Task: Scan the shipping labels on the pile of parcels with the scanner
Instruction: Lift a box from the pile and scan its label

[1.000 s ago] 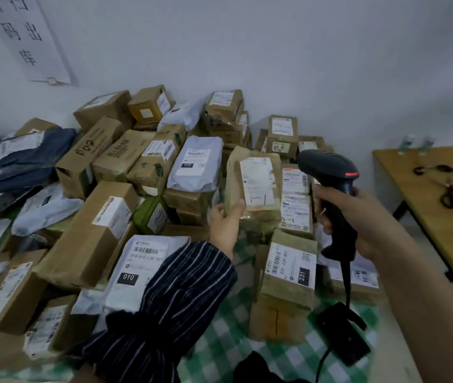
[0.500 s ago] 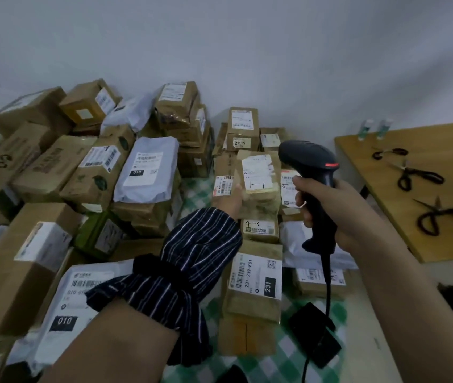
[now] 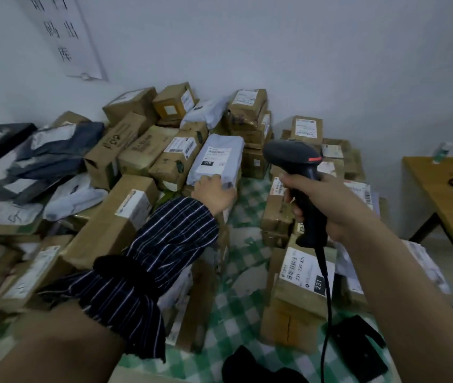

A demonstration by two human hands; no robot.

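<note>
A pile of brown cardboard parcels (image 3: 120,225) and soft mailers with white shipping labels covers a green checked cloth (image 3: 236,308). My left hand (image 3: 212,193), in a striped sleeve, grips the near end of a white plastic mailer (image 3: 221,156) marked 010 that lies on top of the pile. My right hand (image 3: 327,200) grips the handle of a black corded scanner (image 3: 294,158); its head points toward the pile, just right of the mailer. A second stack of labelled boxes (image 3: 302,275) sits under the scanner, one marked 231.
A wooden table (image 3: 449,189) with scissors stands at the right. A black scanner stand (image 3: 358,349) lies on the cloth near the front. A paper sign (image 3: 62,34) hangs on the white wall at upper left. Dark mailers (image 3: 54,150) lie at far left.
My left hand has let go of the small brown parcel in the right stack, swung left and taken the white 010 mailer. The scanner stayed in my right hand. My view turned left.
</note>
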